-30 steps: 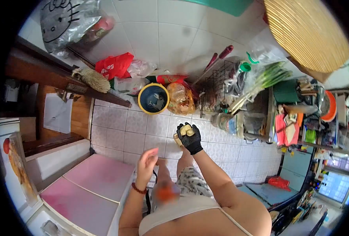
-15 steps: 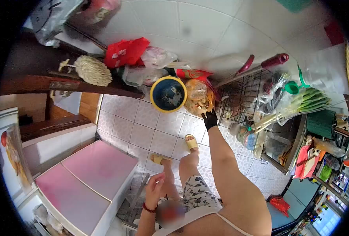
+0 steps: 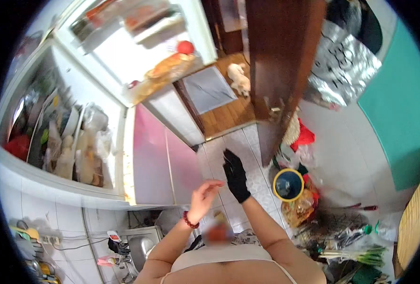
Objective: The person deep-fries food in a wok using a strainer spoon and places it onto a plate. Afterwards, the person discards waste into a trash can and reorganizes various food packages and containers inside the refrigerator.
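My left hand (image 3: 204, 200), bare with a red beaded bracelet (image 3: 189, 219) at the wrist, is raised in front of my body. Its fingers are loosely bent and apart, and nothing shows in them. Close by on its right, my right hand (image 3: 236, 176) wears a black glove and reaches forward over the tiled floor, fingers stretched out and nothing visible in them. To the left of both hands stands a refrigerator (image 3: 120, 163) with its upper compartment open and bags and food on the shelves. Its pink lower front panels (image 3: 148, 161) are nearest my left hand.
The open fridge door (image 3: 205, 28) holds a bag of bread (image 3: 169, 66). A brown wooden door (image 3: 283, 71) stands ahead, with a dog (image 3: 239, 78) on the wood floor beyond. At right are a yellow-rimmed bucket (image 3: 288, 184), an orange-toned bag (image 3: 299, 210) and green onions (image 3: 361, 255).
My view has swung left to the fridge. My gloved right hand has left the bag beside the bucket and come over near my left hand, which has risen.
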Demonstrator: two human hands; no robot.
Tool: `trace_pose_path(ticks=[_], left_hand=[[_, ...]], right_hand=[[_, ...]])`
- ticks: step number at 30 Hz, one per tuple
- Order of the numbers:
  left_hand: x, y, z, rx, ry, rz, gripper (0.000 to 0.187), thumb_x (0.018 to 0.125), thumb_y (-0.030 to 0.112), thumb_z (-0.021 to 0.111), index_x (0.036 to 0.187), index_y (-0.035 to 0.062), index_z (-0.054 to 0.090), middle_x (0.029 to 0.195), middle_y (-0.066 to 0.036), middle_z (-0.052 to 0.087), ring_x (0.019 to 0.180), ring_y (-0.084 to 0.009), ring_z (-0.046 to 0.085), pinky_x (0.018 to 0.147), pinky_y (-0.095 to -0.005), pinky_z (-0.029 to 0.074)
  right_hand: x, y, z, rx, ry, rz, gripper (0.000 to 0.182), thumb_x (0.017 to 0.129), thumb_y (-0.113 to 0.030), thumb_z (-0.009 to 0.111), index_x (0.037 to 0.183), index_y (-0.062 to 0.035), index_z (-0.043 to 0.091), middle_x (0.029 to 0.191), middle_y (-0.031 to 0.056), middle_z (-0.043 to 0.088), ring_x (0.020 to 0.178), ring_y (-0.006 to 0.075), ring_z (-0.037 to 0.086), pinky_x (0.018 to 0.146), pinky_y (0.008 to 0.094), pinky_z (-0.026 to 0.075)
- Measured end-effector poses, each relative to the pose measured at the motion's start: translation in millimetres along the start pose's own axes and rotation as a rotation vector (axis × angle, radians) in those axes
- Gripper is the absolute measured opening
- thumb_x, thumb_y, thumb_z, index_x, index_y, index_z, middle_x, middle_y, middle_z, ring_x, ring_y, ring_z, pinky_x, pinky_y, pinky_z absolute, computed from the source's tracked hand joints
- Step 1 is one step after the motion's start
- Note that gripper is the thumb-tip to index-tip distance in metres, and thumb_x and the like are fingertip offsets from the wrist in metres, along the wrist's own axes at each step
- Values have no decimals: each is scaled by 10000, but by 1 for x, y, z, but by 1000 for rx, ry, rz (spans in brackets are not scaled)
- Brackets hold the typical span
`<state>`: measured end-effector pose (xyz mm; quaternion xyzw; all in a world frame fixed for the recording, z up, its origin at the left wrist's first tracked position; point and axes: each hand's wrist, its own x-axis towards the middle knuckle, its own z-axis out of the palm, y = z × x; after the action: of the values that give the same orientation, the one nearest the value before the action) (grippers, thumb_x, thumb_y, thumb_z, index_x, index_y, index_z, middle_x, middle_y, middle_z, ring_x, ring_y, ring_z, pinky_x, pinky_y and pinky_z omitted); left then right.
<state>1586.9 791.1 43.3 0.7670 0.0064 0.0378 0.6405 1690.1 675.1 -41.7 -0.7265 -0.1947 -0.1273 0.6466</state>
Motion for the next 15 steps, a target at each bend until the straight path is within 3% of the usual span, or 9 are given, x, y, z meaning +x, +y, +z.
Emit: trace_pose_path(ticks=[3,9,13,15], left_hand=[[2,19,-68,5,121,61,178,919,28,510,1042,-1,636,1018,-76,662,971,-150,614,848,-267,463],[9,15,-144,-74,271,65,159,919,42,519,983,-25,648,979,-93,663,929,-150,623,826,-262,468],[39,13,-167,-69,291,64,155,920,40,516,974,-22,648,958,-86,663,912,-148,626,803,-262,478],[65,12,-175,-71,302,88,151,921,38,515,965,-16,649,945,-81,662,903,-144,625,788,-260,482]], right_hand=[[99,-53,64,-105,-51,-361,435,914,-113,520,1339,-39,455,1380,159,452,1298,309,404,1078,389,304],[208,-43,158,-206,8,-447,582,842,-40,540,1393,-20,355,1448,204,335,1352,353,301,1101,408,274],[261,-40,167,-429,-6,-473,679,778,-25,570,1405,4,313,1472,246,256,1371,382,243,1124,426,229],[278,-28,173,-514,-15,-494,691,793,-31,585,1418,-3,293,1482,226,247,1373,370,247,1122,407,233]])
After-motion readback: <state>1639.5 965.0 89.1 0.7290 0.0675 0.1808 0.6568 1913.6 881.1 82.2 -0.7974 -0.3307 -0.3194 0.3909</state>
